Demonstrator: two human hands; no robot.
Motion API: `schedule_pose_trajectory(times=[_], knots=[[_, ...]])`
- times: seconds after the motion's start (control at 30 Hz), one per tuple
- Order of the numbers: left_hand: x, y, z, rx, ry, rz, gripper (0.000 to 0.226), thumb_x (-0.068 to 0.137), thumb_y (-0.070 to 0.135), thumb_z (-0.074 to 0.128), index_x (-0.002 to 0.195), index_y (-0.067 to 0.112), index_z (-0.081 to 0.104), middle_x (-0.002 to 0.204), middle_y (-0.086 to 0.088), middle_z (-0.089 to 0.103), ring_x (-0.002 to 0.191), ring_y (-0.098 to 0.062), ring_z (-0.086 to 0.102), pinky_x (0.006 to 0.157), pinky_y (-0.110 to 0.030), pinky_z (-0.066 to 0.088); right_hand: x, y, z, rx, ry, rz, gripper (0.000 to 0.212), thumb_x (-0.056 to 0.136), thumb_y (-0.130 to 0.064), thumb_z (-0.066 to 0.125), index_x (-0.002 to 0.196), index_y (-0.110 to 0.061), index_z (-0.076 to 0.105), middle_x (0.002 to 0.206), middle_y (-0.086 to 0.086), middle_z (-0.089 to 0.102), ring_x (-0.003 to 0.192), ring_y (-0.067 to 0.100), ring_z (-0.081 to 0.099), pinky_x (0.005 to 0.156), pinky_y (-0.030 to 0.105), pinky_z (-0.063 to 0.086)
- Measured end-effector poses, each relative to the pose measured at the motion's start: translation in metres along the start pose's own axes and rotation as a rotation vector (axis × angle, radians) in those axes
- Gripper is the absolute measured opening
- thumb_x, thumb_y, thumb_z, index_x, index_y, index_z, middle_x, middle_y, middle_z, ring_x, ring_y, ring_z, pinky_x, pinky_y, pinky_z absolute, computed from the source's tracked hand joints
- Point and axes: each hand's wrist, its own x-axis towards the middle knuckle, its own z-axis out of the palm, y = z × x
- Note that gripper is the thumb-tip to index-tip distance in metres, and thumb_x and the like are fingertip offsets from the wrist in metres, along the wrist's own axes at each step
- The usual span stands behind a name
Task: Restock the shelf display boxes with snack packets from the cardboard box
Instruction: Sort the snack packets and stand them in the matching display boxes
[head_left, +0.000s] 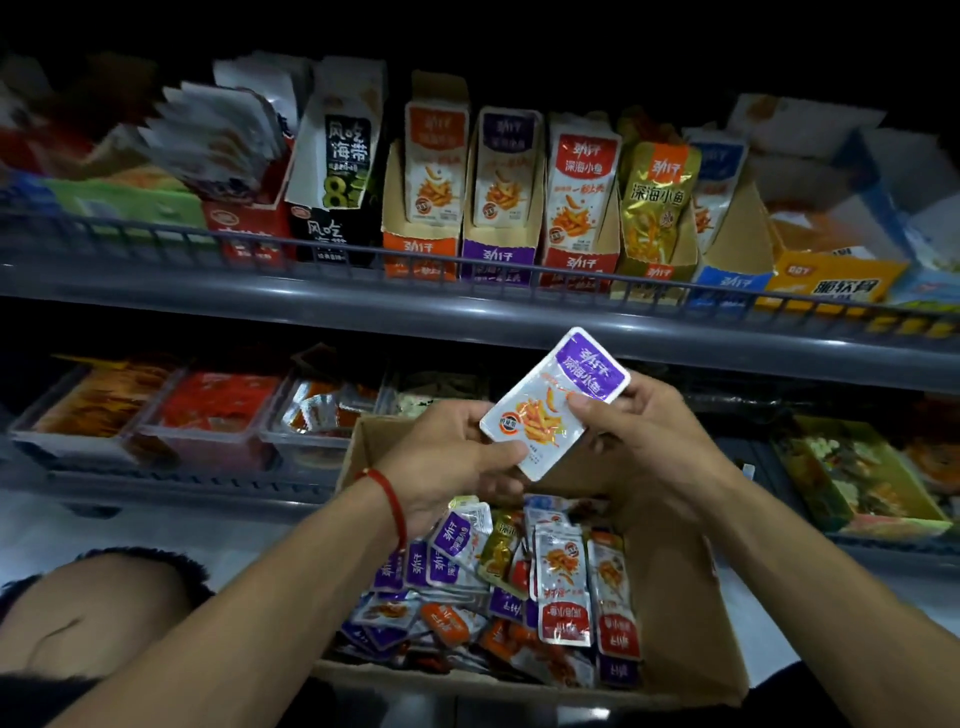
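A purple-topped snack packet (553, 402) is being held above the cardboard box (680, 613), tilted with its purple end toward one o'clock. It is being pinched at its lower edge by the left hand (447, 462), thumb over the front, and at its right edge by the right hand (639, 431), fingers curled behind; each grip is closed on the packet, with no other item held.

The step in hand appears to be the carrying of this packet to the matching display box. The purple display box (497, 260) is standing on the upper shelf (363, 306) at roughly eleven o'clock from the packet. For a clean result, the packet is best turned upright, printed face outward, and slid in behind or before the packet already standing there, with the colour band checked against the box front so that flavours are not being mixed. The wire rail along the shelf edge is likely to need clearing from above.

Containers: the cardboard box is holding a loose heap of purple, red, orange and gold packets. The orange display box (422, 257), at nine o'clock of the purple one, and the red display box (579, 267), at three o'clock, are each showing a packet upright. Clear trays (208, 415) on the lower shelf are holding other snacks, too dim to identify.
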Motion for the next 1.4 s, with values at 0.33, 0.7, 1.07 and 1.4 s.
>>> schedule_pose_trajectory(times=[0.33, 0.7, 1.07, 1.4], knots=[[-0.012, 0.04, -0.026, -0.326, 0.061, 0.27, 0.026, 0.09, -0.003, 0.065, 0.116, 0.003, 0.067, 0.106, -0.017, 0.075, 0.094, -0.025, 0.073, 0.078, -0.034, 0.061, 0.027, -0.071, 0.011, 0.051, -0.011, -0.055, 0.024, 0.092, -0.014, 0.068, 0.112, 0.0, 0.068, 0.084, 0.006, 0.073, 0.066, 0.01, 0.058, 0.06, 0.019, 0.05], [0.006, 0.069, -0.064, -0.26, 0.258, 0.267, 0.021, 0.095, 0.02, 0.067, 0.117, 0.021, 0.067, 0.107, -0.006, 0.076, 0.1, -0.021, 0.072, 0.081, -0.034, 0.061, 0.084, -0.169, 0.009, -0.436, 0.182, -0.397, 0.008, 0.099, -0.021, 0.064, 0.094, -0.02, 0.07, 0.087, -0.003, 0.072, 0.072, 0.004, 0.064, 0.064, 0.023, 0.052], [0.015, 0.066, -0.081, -0.22, 0.391, 0.244, 0.029, 0.089, 0.01, 0.071, 0.112, 0.025, 0.06, 0.107, -0.009, 0.072, 0.093, -0.024, 0.073, 0.07, -0.03, 0.06, 0.179, -0.214, 0.039, -1.097, 0.318, -0.653, 0.028, 0.101, -0.021, 0.06, 0.128, -0.015, 0.066, 0.131, 0.005, 0.065, 0.11, 0.005, 0.053, 0.085, 0.017, 0.041], [0.015, 0.067, -0.075, -0.193, 0.346, 0.258, 0.035, 0.088, 0.01, 0.071, 0.116, 0.026, 0.057, 0.1, -0.006, 0.072, 0.088, -0.022, 0.072, 0.077, -0.039, 0.063, 0.214, -0.176, 0.05, -1.28, 0.294, -0.511, 0.029, 0.101, -0.03, 0.059, 0.13, -0.024, 0.062, 0.13, 0.006, 0.065, 0.119, 0.025, 0.061, 0.098, 0.042, 0.053]])
